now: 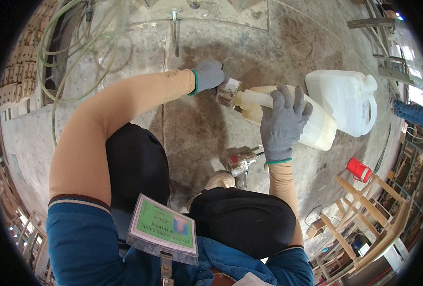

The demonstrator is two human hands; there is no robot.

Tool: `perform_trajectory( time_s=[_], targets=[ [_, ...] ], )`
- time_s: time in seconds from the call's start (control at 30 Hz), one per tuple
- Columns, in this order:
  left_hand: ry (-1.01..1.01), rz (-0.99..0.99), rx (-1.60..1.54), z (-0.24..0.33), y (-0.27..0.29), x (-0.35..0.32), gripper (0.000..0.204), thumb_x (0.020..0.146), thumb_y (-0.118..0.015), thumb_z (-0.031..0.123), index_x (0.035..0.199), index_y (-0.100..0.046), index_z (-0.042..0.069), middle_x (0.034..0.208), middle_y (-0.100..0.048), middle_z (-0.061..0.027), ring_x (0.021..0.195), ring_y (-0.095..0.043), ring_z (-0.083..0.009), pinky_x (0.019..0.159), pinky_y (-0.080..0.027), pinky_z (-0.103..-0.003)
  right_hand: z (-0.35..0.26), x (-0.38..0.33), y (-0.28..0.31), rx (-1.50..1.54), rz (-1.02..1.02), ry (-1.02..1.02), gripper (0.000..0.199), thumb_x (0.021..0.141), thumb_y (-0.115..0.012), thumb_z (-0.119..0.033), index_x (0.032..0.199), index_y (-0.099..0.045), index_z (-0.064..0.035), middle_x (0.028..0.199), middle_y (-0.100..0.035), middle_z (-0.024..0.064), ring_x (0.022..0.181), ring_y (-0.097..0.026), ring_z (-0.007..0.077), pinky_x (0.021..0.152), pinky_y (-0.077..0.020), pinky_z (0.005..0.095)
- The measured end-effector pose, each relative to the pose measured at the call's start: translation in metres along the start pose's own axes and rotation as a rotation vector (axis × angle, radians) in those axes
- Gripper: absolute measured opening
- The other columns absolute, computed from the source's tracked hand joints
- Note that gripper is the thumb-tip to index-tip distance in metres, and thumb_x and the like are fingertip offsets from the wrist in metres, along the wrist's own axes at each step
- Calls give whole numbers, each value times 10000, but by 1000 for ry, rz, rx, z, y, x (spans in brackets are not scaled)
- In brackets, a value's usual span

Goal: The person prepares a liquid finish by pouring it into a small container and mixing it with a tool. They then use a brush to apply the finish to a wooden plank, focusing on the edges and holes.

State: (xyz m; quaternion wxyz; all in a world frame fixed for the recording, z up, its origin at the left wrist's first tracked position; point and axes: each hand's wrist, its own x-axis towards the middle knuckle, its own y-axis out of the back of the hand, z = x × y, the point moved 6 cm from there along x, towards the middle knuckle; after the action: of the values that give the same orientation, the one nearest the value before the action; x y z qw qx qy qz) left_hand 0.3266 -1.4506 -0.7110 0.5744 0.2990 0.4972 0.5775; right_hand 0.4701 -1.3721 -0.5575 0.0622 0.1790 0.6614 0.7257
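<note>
On the concrete floor (197,128), the right hand (283,124) grips a tilted cream jug (316,128), fingers wrapped; the left hand (209,75) clasps a small container (229,93) at its spout.

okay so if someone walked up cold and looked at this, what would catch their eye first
Probably the two grey-gloved hands at centre: the right hand grips a tilted cream plastic jug by its neck, its mouth meeting a small grimy container at the left hand. A second white plastic jug stands just behind on the stained concrete floor.

Soft even daylight, faint shadows, glare at upper right, strong fisheye bending, black vignetted rim
</note>
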Motion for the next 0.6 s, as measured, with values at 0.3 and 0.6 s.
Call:
perform_trajectory(
  time_s=[0.3, 0.6],
  targets=[
    [5, -68, 189, -2, 3, -2, 114, 752, -599, 127, 818, -690, 143, 739, -659, -61, 821, -619, -252, 706, -488, -353, 2, 3, 1, 1, 2, -25, 455, 655, -721, -180, 1057, -514, -139, 1188, -512, 16, 1233, -355, 294, 992, -229, 551],
    [25, 12, 42, 1, 4, 4, 99, 735, -623, 170, 774, -687, 105, 772, -665, -72, 824, -626, -266, 695, -488, -363, 16, -2, 9, 36, 63, -78, 388, 674, -687, -165, 1033, -539, -154, 1197, -527, -9, 1245, -377, 305, 1007, -234, 538]
  ],
)
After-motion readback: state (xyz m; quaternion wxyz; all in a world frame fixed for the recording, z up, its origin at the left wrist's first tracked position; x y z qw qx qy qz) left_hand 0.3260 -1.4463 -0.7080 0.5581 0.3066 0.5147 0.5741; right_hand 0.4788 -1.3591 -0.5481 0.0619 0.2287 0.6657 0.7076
